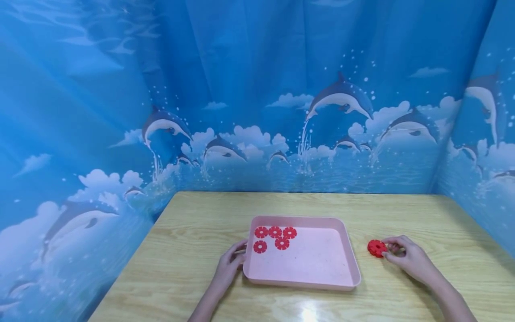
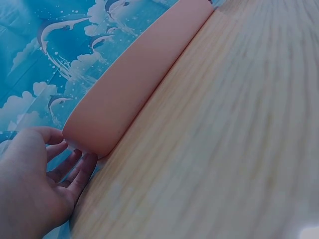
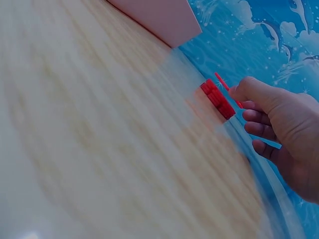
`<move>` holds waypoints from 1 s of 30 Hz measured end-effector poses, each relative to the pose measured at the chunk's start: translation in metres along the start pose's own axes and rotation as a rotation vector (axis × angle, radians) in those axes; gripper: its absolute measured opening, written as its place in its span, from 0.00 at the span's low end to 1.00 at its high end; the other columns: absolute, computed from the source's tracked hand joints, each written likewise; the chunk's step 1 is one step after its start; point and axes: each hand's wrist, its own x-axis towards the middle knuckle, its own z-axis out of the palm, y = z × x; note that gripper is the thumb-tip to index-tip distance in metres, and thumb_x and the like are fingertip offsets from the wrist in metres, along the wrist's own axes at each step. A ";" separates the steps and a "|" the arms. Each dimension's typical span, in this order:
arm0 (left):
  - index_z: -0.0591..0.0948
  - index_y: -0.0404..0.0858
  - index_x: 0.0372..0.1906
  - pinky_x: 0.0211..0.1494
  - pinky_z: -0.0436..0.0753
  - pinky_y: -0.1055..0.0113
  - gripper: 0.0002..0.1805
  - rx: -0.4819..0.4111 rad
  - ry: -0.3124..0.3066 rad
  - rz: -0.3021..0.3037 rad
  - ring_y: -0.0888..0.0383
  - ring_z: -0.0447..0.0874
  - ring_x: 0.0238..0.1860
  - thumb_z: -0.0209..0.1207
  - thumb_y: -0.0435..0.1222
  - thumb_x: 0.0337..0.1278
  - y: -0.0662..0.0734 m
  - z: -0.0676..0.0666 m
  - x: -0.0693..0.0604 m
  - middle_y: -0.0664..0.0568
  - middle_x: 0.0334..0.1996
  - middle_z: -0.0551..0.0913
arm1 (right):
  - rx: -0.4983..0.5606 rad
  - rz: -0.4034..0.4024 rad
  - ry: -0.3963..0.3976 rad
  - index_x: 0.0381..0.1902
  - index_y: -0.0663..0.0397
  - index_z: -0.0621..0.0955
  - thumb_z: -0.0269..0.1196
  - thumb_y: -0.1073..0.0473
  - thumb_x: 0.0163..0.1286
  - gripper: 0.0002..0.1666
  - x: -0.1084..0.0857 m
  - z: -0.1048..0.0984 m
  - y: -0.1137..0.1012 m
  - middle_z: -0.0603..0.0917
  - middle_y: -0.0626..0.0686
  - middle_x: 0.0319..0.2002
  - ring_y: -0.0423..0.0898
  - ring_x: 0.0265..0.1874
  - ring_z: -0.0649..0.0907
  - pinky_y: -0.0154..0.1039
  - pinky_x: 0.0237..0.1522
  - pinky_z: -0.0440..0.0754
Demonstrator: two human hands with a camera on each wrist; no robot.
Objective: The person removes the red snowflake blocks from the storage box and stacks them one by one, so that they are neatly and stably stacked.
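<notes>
A pink rectangular tray (image 1: 306,264) sits on the table, with several red notched plastic discs (image 1: 282,243) lying flat in its far-left part. My left hand (image 1: 230,264) rests against the tray's left outer wall. In the left wrist view, the thumb and loosely bent fingers touch one end of the tray, with no fingertip seen inside it. To the right of the tray, my right hand (image 1: 407,257) pinches a red notched disc (image 3: 222,82) by its edge. That disc is tilted and slightly apart from a small stack of red discs (image 3: 218,100) on the table.
Light wood-grain table (image 1: 201,223) surrounds the tray. A blue curtain (image 1: 249,89) printed with dolphins and clouds stands behind and at both sides. Light reflects off the table's front part.
</notes>
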 end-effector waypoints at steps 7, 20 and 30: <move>0.67 0.20 0.58 0.42 0.80 0.66 0.21 0.009 -0.002 0.001 0.36 0.72 0.48 0.49 0.25 0.60 0.001 0.000 -0.001 0.26 0.50 0.70 | -0.005 -0.004 0.007 0.41 0.66 0.80 0.67 0.69 0.49 0.18 -0.001 0.002 0.003 0.75 0.48 0.30 0.35 0.28 0.73 0.28 0.27 0.75; 0.68 0.24 0.59 0.43 0.80 0.67 0.22 -0.032 -0.011 -0.003 0.41 0.74 0.49 0.51 0.28 0.61 -0.030 -0.005 0.009 0.30 0.52 0.70 | -0.013 -0.001 -0.012 0.42 0.66 0.80 0.67 0.70 0.51 0.17 -0.001 0.002 0.004 0.75 0.48 0.30 0.36 0.27 0.73 0.30 0.26 0.74; 0.67 0.25 0.60 0.43 0.80 0.66 0.23 -0.022 0.000 0.008 0.41 0.74 0.48 0.51 0.29 0.60 -0.030 -0.005 0.008 0.30 0.52 0.71 | 0.004 -0.012 -0.022 0.44 0.66 0.79 0.66 0.69 0.52 0.18 0.000 0.002 0.005 0.75 0.49 0.32 0.36 0.28 0.74 0.29 0.27 0.74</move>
